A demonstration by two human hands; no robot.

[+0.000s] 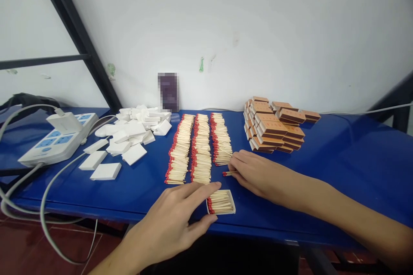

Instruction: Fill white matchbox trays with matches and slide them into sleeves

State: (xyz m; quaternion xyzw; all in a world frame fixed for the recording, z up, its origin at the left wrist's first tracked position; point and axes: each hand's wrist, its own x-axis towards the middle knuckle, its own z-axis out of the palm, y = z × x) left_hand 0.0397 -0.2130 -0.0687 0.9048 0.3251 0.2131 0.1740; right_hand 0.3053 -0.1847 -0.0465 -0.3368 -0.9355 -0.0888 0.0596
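A small white matchbox tray point(233, 202) filled with matches, their red heads to the left, lies near the table's front edge. My left hand point(176, 217) grips it from the left, thumb at the near side and index finger at the far side. Just behind and to the right, my right hand point(254, 174) is closed on a match or a few matches point(226, 173), with red heads poking out to the left. Its fingers hide how many there are. Beyond my hands, loose matches lie in three rows: a left row point(180, 148), a middle row point(201, 148) and a shorter right row point(221, 137).
White empty-looking trays point(129, 131) are heaped at the left. Brown matchbox sleeves point(272, 126) stand stacked at the right. A power strip point(58, 141) with cables sits far left on the blue table point(342, 171). A blurred dark rectangle point(169, 92) leans against the wall.
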